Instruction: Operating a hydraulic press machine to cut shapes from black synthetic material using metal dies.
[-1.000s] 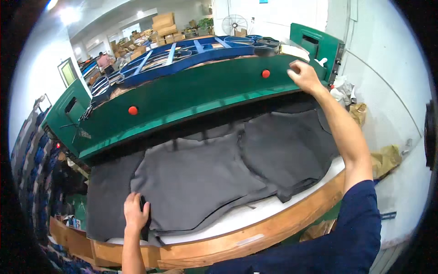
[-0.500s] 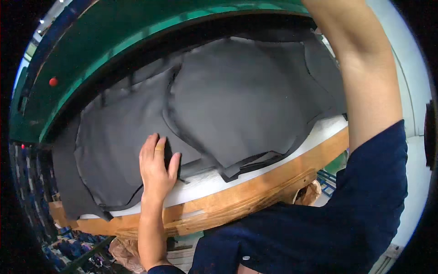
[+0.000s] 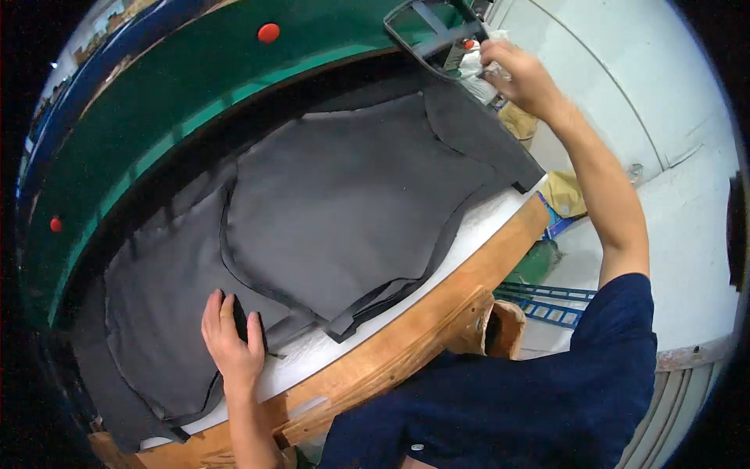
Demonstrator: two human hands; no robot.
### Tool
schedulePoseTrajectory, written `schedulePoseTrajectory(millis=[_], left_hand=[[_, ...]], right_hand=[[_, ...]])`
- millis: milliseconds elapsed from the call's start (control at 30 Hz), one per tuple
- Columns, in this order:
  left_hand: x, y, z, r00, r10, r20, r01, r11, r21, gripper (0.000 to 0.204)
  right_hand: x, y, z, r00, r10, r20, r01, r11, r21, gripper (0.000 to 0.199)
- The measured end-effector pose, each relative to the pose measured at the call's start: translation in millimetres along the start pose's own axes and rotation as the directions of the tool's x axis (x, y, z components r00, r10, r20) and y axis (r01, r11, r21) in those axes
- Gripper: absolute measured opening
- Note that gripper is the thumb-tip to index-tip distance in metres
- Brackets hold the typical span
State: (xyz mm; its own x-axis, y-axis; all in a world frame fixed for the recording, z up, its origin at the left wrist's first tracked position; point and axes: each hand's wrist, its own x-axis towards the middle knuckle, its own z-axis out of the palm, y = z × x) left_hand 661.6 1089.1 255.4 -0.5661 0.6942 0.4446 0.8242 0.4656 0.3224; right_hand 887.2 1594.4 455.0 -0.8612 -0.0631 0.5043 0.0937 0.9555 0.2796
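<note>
Dark grey, leather-like sheets (image 3: 336, 187) with curved cut edges lie layered on a white board (image 3: 476, 223). My left hand (image 3: 233, 340) rests on them at the lower left, its fingers and thumb apart. A yellowish band circles one finger. Beside the thumb is a dark patch whose nature I cannot make out. At the upper right, my right hand (image 3: 525, 76) is raised with curled fingers at the corner of a dark metal cutting die (image 3: 397, 33), an open frame with a crossbar. The die is tilted over the sheets' far end; the fingertips' exact hold is blurred.
A green machine beam (image 3: 180, 102) with red buttons (image 3: 268, 32) spans the far side. The wooden table edge (image 3: 437, 336) runs along my body. Blue ladder-like frames (image 3: 547, 305) and a cardboard tube (image 3: 506, 328) sit beyond it; a white panel (image 3: 680, 219) stands on the right.
My right hand has come into view from beyond the top edge, with the metal die at its fingers. The view has turned; my left hand stays on the sheets.
</note>
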Motion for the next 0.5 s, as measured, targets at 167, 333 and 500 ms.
schedulePoseTrajectory(millis=[167,333,500], left_hand=[[5,0,-1,0.999,-0.014,0.041,0.013,1.000,0.014,0.038],[7,8,-3,0.998,0.001,0.056,-0.007,0.995,0.099,0.036],[7,15,-5,0.988,-0.067,0.140,0.037,0.977,0.208,0.036]], right_hand=[[-91,20,42,0.986,0.125,0.109,-0.149,0.956,0.253,0.027],[-153,54,86,0.978,0.138,0.155,-0.192,0.887,0.420,0.029],[-180,69,108,0.980,0.129,0.150,-0.191,0.820,0.540,0.029]])
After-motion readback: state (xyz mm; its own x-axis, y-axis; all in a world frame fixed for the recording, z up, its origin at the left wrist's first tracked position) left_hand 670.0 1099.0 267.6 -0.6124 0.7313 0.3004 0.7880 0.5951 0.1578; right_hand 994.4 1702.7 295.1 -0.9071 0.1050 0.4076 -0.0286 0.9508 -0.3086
